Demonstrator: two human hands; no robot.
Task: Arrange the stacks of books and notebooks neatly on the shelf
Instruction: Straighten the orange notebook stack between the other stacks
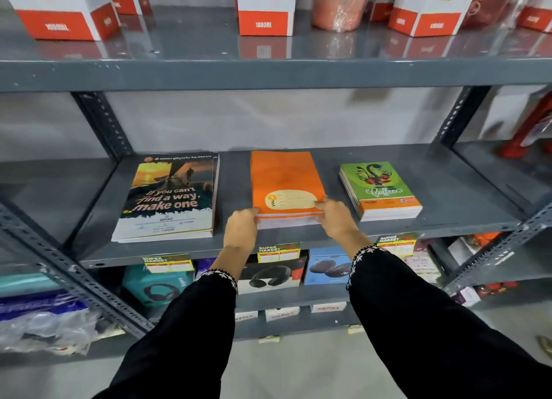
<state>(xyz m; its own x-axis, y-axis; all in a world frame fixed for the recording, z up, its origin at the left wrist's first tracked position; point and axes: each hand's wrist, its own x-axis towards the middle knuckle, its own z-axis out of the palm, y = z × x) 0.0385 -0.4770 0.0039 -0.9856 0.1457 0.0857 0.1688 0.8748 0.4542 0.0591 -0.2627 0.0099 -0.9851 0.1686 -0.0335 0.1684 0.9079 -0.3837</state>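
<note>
Orange notebook stack (286, 189) | gripped at near corners between left hand (242, 224), right hand (336, 216)

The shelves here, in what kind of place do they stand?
Most likely a shop or supermarket. Price tags reading "Super Market" hang on the grey metal shelf. Boxed headphones stand below the notebook stacks, and boxes marked 1000ML stand above.

A single head-worn wide-angle camera looks forward and down at a grey metal shelf (298, 243) from close in front, both arms reaching away from the lens; straight lines bow toward the frame's edges, and no second view exists
</note>
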